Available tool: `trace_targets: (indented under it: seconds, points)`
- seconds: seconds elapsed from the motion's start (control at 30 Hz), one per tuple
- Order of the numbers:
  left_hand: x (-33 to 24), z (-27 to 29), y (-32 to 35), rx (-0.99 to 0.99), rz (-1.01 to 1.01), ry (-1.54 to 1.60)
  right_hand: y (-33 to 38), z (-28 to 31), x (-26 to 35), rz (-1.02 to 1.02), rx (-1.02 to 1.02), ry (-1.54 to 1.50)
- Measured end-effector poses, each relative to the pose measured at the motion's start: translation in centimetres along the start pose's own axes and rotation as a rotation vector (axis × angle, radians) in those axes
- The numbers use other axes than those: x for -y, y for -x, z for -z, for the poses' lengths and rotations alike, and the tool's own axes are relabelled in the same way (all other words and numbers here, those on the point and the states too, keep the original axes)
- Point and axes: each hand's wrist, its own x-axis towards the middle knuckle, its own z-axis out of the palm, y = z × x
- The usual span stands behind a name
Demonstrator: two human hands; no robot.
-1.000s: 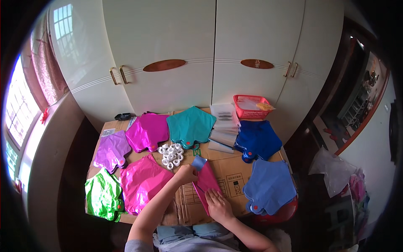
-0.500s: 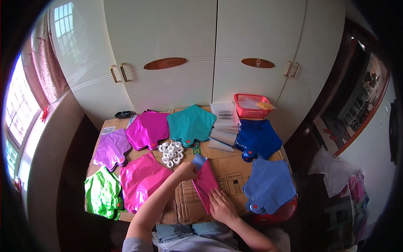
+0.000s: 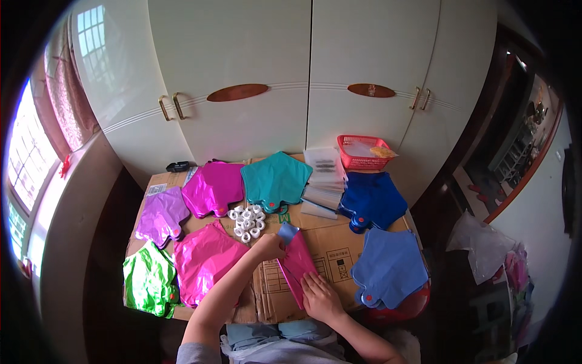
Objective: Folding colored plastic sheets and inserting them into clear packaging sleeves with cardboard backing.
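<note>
A folded strip of shiny pink foil (image 3: 298,259), with a blue piece (image 3: 288,232) showing at its far end, lies slanted on the cardboard in front of me. It looks like a flat, uninflated foil balloon. My left hand (image 3: 270,247) is closed in a pinch at the strip's upper left edge, and the fingertips are partly hidden. My right hand (image 3: 321,297) rests with fingers stretched out flat over the strip's near end, pressing it down. Left of my left forearm is a stack of pink foil balloons (image 3: 206,264).
More flat foil stacks ring the cardboard (image 3: 333,291): green (image 3: 148,279), lilac (image 3: 160,213), magenta (image 3: 213,187), teal (image 3: 276,181), dark blue (image 3: 374,200) and light blue (image 3: 391,267). White ring-shaped rolls (image 3: 247,222), clear plastic sleeves (image 3: 325,182) and a red basket (image 3: 357,162) sit farther back.
</note>
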Motion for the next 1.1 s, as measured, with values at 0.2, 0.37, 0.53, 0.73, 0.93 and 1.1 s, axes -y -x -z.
trace_targets:
  seconds: [0.2, 0.37, 0.53, 0.73, 0.93, 1.1]
  points:
    - [-0.16, 0.01, 0.13, -0.006, 0.001, -0.006, -0.01, -0.11, -0.04, -0.001, 0.003, 0.001]
    - [-0.13, -0.09, 0.16, -0.024, 0.009, 0.018, 0.13, -0.46, -0.27, -0.005, -0.002, -0.009]
    - [-0.19, -0.12, 0.24, -0.052, -0.007, 0.027, 0.14, -0.39, -0.29, -0.004, -0.003, -0.026]
    - [-0.44, 0.1, 0.14, -0.029, 0.003, -0.004, 0.14, -0.26, -0.23, -0.011, -0.006, -0.048]
    - [-0.27, -0.15, 0.0, -0.026, 0.019, -0.004, 0.13, -0.16, -0.15, -0.024, 0.001, -0.067]
    - [-0.33, -0.07, 0.0, -0.011, 0.027, -0.024, 0.04, 0.07, -0.07, -0.02, 0.001, -0.071]
